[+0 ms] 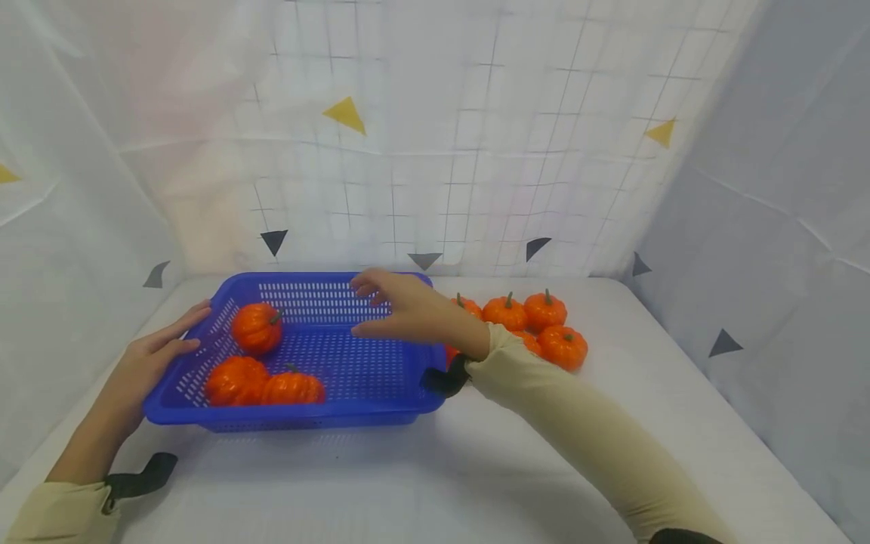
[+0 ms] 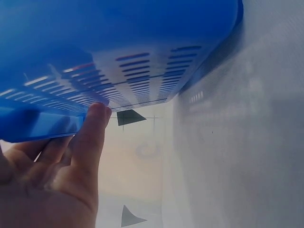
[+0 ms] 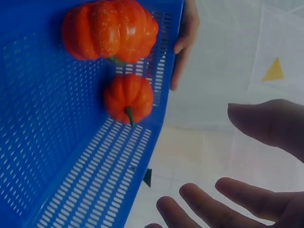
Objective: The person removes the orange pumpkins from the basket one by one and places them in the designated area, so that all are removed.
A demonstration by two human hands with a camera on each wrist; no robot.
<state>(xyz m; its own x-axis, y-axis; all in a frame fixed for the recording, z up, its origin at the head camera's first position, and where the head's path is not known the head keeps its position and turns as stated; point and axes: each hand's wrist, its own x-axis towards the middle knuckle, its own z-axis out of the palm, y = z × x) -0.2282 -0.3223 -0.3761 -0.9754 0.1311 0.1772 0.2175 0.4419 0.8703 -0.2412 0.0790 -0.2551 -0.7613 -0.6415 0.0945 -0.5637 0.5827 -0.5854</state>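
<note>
A blue plastic basket (image 1: 292, 412) with slotted walls is at the left of the white table. My left hand (image 1: 146, 363) grips its left rim; in the left wrist view the thumb (image 2: 90, 137) lies against the slotted outer wall. Inside, toward the left end, are three small orange pumpkins: one with a green stem (image 1: 257, 329) farther back, a bumpy one (image 1: 236, 381) and another (image 1: 294, 389) nearer the front. Over the basket's right part hovers my right hand (image 1: 411, 308), thumb and fingers spread apart, holding nothing.
Several more orange pumpkins (image 1: 564, 347) lie clustered on the table right of the basket, partly hidden behind my right forearm. White sheeting (image 1: 421, 151) with grid lines and yellow and dark triangles closes off the back and sides.
</note>
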